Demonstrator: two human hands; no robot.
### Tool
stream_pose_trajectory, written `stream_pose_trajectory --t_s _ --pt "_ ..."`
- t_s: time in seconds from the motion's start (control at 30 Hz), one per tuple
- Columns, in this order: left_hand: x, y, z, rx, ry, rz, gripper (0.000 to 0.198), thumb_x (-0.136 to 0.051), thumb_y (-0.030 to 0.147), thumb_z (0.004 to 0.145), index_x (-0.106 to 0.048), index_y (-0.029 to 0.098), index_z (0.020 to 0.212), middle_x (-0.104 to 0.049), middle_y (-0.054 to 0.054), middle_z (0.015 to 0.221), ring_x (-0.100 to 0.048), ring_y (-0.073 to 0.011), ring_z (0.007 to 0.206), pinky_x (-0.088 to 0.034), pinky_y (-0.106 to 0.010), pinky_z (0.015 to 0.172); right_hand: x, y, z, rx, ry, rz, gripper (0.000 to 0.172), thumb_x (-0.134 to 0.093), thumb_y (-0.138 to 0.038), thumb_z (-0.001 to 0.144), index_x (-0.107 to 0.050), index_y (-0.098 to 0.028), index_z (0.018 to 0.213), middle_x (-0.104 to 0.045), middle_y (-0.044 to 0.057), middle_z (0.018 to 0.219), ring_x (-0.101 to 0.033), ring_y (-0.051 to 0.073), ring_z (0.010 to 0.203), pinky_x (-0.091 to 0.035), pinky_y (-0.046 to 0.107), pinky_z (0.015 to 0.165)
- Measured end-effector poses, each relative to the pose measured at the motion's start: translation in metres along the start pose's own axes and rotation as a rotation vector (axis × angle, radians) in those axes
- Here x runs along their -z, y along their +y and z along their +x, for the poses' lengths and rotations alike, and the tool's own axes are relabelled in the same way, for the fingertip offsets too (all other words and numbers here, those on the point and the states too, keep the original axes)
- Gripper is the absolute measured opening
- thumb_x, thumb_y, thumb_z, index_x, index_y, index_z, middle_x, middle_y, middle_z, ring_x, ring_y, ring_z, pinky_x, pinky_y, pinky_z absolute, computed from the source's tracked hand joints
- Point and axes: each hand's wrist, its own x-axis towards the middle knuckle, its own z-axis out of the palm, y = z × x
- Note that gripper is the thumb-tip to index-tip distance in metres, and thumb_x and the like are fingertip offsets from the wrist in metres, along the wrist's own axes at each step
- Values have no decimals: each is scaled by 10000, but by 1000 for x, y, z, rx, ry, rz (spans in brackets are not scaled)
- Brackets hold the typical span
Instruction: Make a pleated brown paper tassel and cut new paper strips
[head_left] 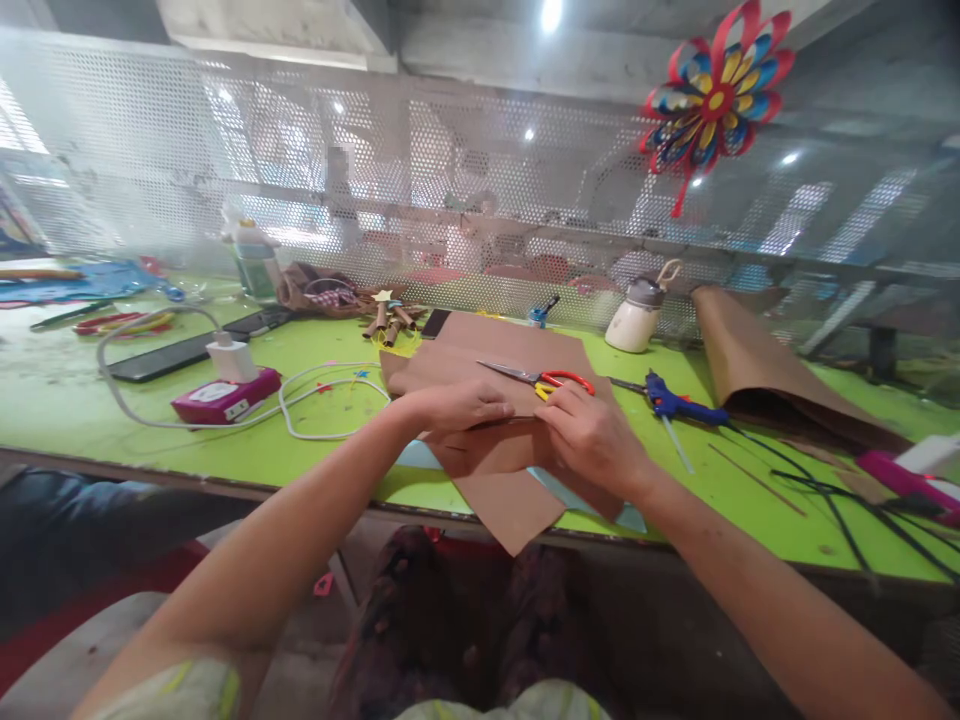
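Note:
Brown paper sheets (487, 350) lie stacked on the green table (337, 340), one sheet hanging over the front edge. My left hand (457, 405) lies on the paper, fingers curled and pressed down on a fold. My right hand (589, 435) rests beside it on the same paper, fingers bent and pressed against it. Red-handled scissors (540, 378) lie on the paper just beyond my right hand, not held.
A blue glue gun (679, 405) with black cord lies to the right, by a rolled brown paper sheet (757, 360). A pink box with white charger (225, 390) and cable sits left. A white bottle (636, 318), perforated metal screen and paper pinwheel (712, 100) stand behind.

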Motion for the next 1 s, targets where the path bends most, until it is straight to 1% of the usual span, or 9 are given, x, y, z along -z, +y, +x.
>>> stream_pose_trajectory --t_s 0.2,0.33,0.4,0.47,0.57,0.67,0.77,0.87,1.0 --pt "4 -7 -3 -156 -48 -60 346 -524 465 848 -683 167 925 -658 -45 809 -532 -170 800 -394 -258 768 1 -5 1 10 108 -22 245 -427 -78 890 -645 -179 936 -604 116 952 -499 267 1010 -435 410 853" --pt "-2 -8 2 -101 -81 -88 395 -449 461 888 -657 144 997 -645 -39 831 -518 -161 773 -391 -254 730 0 -3 2 -11 151 33 246 -447 -83 879 -647 -184 982 -606 115 974 -512 263 1008 -441 422 862" --pt "-5 -7 2 -41 -73 -94 395 -423 458 900 -648 140 971 -621 -22 804 -501 -145 731 -383 -244 686 -1 -1 3 -56 185 158 263 -488 -104 861 -623 -188 1071 -599 117 1027 -515 260 1035 -441 428 880" --pt "-6 -4 2 -2 -45 -84 385 -427 460 898 -638 137 906 -585 -7 757 -475 -129 684 -366 -235 641 -2 3 3 -144 194 378 365 -546 -145 833 -563 -189 1196 -582 119 1109 -527 249 1046 -463 404 860" --pt "-6 1 1 2 -39 -48 392 -421 470 899 -613 135 829 -534 7 701 -438 -114 633 -345 -229 598 -4 7 4 -367 114 784 468 -606 -260 816 -510 -196 1269 -587 98 1128 -570 214 972 -493 327 757" --pt "-6 5 2 -35 -40 -16 403 -397 467 913 -619 131 891 -558 -2 736 -453 -119 653 -350 -233 614 -6 7 6 -557 -4 1048 342 -582 -427 836 -639 -165 1049 -631 52 911 -577 179 816 -465 292 695" --pt "-9 9 2 -46 -28 21 415 -376 456 928 -622 126 986 -598 -17 808 -479 -128 693 -359 -240 644 -8 6 7 -657 -21 1148 410 -567 -547 813 -676 -153 785 -593 20 715 -514 150 684 -408 272 606" --pt "-10 12 1 -55 -31 49 411 -366 437 936 -625 127 1014 -606 -17 807 -484 -127 687 -361 -242 644 -9 5 6 -712 4 1200 407 -632 -562 754 -671 -158 725 -543 -5 640 -441 123 608 -330 254 539" --pt "-11 13 1 -63 -33 49 387 -377 407 936 -627 125 1021 -607 -17 795 -495 -127 686 -357 -239 631 -10 5 6 -756 15 1270 374 -695 -521 705 -624 -161 630 -488 -34 585 -387 94 556 -271 244 518"
